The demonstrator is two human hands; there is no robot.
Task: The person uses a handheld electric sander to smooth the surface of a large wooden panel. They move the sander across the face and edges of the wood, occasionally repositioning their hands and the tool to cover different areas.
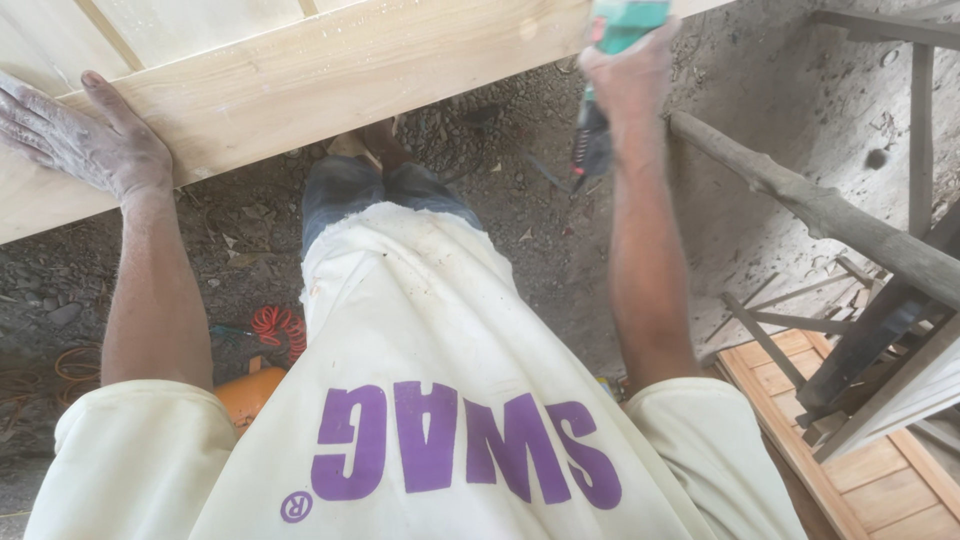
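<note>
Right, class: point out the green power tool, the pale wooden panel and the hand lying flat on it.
green power tool (618, 25), head view, on its green body above the right hand (630, 75).
pale wooden panel (350, 75), head view, on its front rail.
left hand (85, 145), head view, on the back of the hand.

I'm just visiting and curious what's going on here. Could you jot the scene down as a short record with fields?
Left hand: left hand lies flat, palm down, on the wood panel
Right hand: right hand grips a green power tool at the panel's edge
Panel: pale, bare wood, spans the top of the view
Ground: dirt floor with debris
Nearby: red cable at left; slatted wood frame and dark beams at right
Clothing: cream shirt, jeans
</note>
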